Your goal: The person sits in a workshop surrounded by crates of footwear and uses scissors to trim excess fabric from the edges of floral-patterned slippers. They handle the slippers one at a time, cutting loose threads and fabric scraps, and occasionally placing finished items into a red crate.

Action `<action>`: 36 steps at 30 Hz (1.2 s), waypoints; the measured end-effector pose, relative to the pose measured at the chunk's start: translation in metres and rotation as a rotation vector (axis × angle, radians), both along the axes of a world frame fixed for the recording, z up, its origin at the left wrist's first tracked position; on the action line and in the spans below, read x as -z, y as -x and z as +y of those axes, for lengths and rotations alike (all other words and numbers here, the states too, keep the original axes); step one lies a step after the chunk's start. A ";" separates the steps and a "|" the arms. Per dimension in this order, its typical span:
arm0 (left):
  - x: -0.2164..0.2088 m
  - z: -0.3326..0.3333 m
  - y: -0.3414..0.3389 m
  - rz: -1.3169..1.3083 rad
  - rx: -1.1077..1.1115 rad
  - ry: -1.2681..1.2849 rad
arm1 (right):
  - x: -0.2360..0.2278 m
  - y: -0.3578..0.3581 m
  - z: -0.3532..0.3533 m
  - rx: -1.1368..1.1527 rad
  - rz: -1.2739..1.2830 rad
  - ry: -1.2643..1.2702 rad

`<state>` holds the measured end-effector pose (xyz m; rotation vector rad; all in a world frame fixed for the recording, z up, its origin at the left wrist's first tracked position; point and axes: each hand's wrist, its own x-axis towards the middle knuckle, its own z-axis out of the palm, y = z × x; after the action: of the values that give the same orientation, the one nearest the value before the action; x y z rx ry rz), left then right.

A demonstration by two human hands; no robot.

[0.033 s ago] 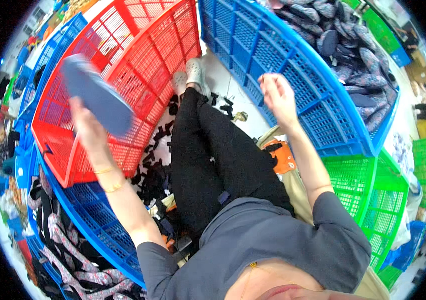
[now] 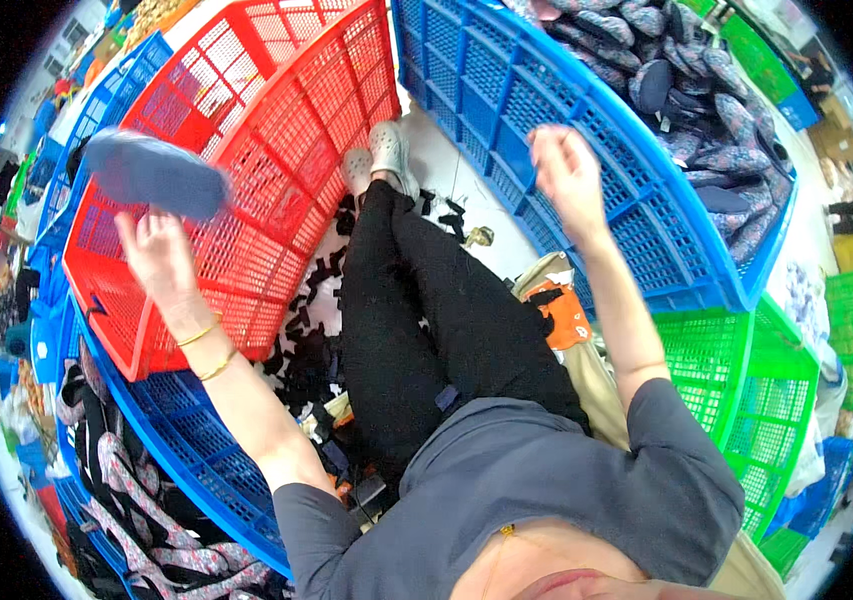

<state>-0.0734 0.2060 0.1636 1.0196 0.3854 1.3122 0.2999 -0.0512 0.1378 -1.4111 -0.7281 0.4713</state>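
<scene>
Left hand [image 2: 151, 250] fingers clamp a blue insole [image 2: 154, 175] (long axis left-right, blurred); right hand [image 2: 566, 170] fingers loosely apart

Blurred, hidden and cut-off parts

The flat dark-blue shoe sole [image 2: 156, 175] above the left hand [image 2: 158, 252] is motion-blurred; the right hand [image 2: 566, 172] blurs too; the green plastic crate [image 2: 746, 380] is partly hidden by the arm.

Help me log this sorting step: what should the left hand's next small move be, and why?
Probably a short release over the red crate. The left hand is raised above its open side with the dark blue insole at its fingertips, motion-blurred. The right hand is lifted and empty by the blue crate.
</scene>
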 end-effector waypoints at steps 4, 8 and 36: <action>0.039 0.030 -0.009 -0.308 0.127 0.233 | -0.061 -0.121 0.049 0.528 -0.959 0.021; 0.075 -0.091 -0.081 -0.086 0.140 0.389 | -0.098 -0.200 0.087 0.603 -1.284 0.623; 0.149 -0.150 -0.087 0.248 0.148 0.041 | 0.129 0.109 -0.043 -0.381 0.244 0.139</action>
<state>0.0141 0.0559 0.0147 1.1582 0.5122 1.0449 0.1908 -0.0937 0.0085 -1.3140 -0.7776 0.9903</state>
